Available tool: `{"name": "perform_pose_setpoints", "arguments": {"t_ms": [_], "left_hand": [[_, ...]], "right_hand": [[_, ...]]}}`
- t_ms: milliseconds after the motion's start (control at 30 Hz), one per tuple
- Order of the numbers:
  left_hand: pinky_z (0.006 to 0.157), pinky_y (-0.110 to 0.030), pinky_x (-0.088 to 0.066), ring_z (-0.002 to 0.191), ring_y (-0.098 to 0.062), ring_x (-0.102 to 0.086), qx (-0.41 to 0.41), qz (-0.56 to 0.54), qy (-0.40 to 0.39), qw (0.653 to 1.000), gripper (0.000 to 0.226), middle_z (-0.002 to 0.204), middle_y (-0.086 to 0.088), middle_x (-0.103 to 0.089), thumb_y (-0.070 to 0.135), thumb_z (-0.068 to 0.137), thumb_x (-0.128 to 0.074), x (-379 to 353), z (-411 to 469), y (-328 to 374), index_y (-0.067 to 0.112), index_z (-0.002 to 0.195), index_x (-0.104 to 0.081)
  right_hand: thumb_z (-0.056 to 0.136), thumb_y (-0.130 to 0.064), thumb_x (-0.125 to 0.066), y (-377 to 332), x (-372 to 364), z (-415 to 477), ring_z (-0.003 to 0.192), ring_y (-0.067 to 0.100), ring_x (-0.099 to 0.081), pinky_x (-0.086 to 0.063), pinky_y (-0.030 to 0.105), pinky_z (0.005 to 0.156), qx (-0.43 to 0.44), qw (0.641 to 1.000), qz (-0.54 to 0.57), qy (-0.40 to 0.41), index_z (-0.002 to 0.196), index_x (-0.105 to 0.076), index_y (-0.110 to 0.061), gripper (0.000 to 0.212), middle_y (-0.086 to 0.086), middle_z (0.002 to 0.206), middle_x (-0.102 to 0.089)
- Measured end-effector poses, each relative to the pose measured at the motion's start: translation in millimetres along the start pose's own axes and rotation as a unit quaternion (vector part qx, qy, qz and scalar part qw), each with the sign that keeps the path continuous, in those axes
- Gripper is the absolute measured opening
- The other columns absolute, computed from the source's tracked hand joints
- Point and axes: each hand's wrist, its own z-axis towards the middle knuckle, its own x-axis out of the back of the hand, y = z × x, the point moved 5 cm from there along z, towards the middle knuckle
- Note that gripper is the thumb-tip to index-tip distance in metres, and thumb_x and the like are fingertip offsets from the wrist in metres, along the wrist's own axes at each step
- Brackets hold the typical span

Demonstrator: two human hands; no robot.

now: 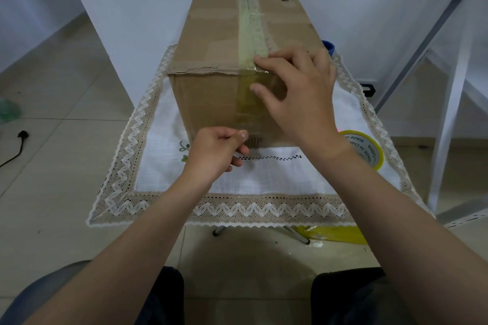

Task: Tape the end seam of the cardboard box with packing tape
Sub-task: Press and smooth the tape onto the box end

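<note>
A brown cardboard box (211,42) stands on a small table covered by a white lace-edged cloth (264,179). A strip of yellowish packing tape (250,31) runs along the top seam and down over the near end face. My right hand (298,92) lies spread on the box's near top edge, fingertips pressing the tape at the corner and thumb on the end face. My left hand (219,150) is at the bottom of the end face, thumb and fingers pinched on the tape's lower end. The tape roll (365,149) lies on the cloth to the right, partly behind my right wrist.
A blue object (328,46) peeks out behind the box's right side. A white ladder-like frame (449,113) leans at the right. Crumpled yellow tape (335,233) lies on the tiled floor under the table. A black cable (15,148) lies at the left. My knees are below.
</note>
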Motion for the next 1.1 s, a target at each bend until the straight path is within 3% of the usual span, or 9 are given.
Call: {"name": "perform_pose_setpoints", "arguments": {"t_ms": [67, 200, 367, 467, 533, 633, 733, 1100], "left_hand": [[0.048, -0.019, -0.051, 0.049, -0.004, -0.064, 0.000, 0.001, 0.000, 1.000, 0.011, 0.068, 0.006, -0.074, 0.030, 0.099, -0.066, 0, 0, 1, 0.023, 0.092, -0.071], [0.049, -0.019, -0.051, 0.049, -0.004, -0.063, 0.000, 0.003, 0.001, 1.000, 0.011, 0.068, 0.006, -0.074, 0.030, 0.099, -0.066, 1, 1, 0, 0.023, 0.092, -0.071], [0.048, -0.018, -0.051, 0.048, -0.004, -0.063, -0.003, -0.002, 0.000, 1.000, 0.011, 0.066, 0.007, -0.074, 0.030, 0.099, -0.066, 0, 0, -1, 0.025, 0.091, -0.071], [0.048, -0.018, -0.051, 0.048, -0.004, -0.063, -0.003, 0.000, 0.000, 1.000, 0.011, 0.065, 0.008, -0.074, 0.030, 0.099, -0.066, -1, 0, 0, 0.025, 0.091, -0.071], [0.049, -0.019, -0.051, 0.049, -0.004, -0.064, -0.003, 0.002, 0.001, 1.000, 0.011, 0.065, 0.008, -0.074, 0.031, 0.099, -0.066, 0, 0, 0, 0.025, 0.091, -0.071], [0.049, -0.019, -0.051, 0.049, -0.005, -0.064, -0.003, 0.005, 0.001, 1.000, 0.011, 0.066, 0.008, -0.074, 0.031, 0.099, -0.066, -1, 1, 0, 0.024, 0.091, -0.071], [0.049, -0.019, -0.051, 0.049, -0.004, -0.064, -0.002, 0.005, 0.000, 1.000, 0.011, 0.066, 0.007, -0.074, 0.030, 0.099, -0.067, 0, 1, 0, 0.024, 0.092, -0.072], [0.051, -0.021, -0.052, 0.050, -0.005, -0.065, -0.007, 0.004, 0.004, 1.000, 0.010, 0.067, 0.008, -0.075, 0.032, 0.098, -0.067, 0, 2, -1, 0.026, 0.091, -0.071]], "right_hand": [[0.090, -0.052, -0.066, 2, 2, 4, 0.110, 0.023, -0.051, -0.033, 0.037, 0.093, -0.024, 0.999, 0.030, 0.021, 0.113, -0.075, -0.037, 0.028, -0.015, 0.115, -0.066], [0.091, -0.049, -0.067, 1, 0, 2, 0.110, 0.025, -0.051, -0.036, 0.041, 0.093, -0.012, 0.999, 0.020, 0.025, 0.114, -0.074, -0.035, 0.028, -0.013, 0.118, -0.067], [0.078, -0.051, -0.079, 1, -4, -8, 0.119, 0.028, -0.050, -0.034, 0.045, 0.101, 0.027, 0.999, -0.032, -0.026, 0.133, -0.063, -0.033, 0.061, -0.006, 0.133, -0.060], [0.076, -0.051, -0.081, 1, -5, -10, 0.121, 0.030, -0.050, -0.032, 0.045, 0.105, 0.035, 0.998, -0.050, -0.034, 0.137, -0.060, -0.032, 0.067, -0.004, 0.136, -0.058], [0.078, -0.050, -0.079, 1, -3, -9, 0.119, 0.028, -0.049, -0.033, 0.043, 0.103, 0.029, 0.998, -0.037, -0.030, 0.134, -0.061, -0.033, 0.061, -0.006, 0.134, -0.059], [0.089, -0.046, -0.070, 5, 1, -3, 0.113, 0.025, -0.050, -0.035, 0.040, 0.097, -0.004, 0.999, 0.034, 0.009, 0.120, -0.072, -0.034, 0.033, -0.012, 0.123, -0.065], [0.090, -0.043, -0.071, 11, 4, 4, 0.108, 0.024, -0.050, -0.028, 0.032, 0.096, -0.028, 0.996, 0.078, 0.029, 0.108, -0.077, -0.033, 0.021, -0.014, 0.114, -0.069], [0.079, -0.044, -0.081, 6, 1, -10, 0.118, 0.033, -0.050, -0.036, 0.045, 0.100, 0.037, 0.998, -0.048, -0.031, 0.132, -0.061, -0.029, 0.058, -0.002, 0.135, -0.058]]}}
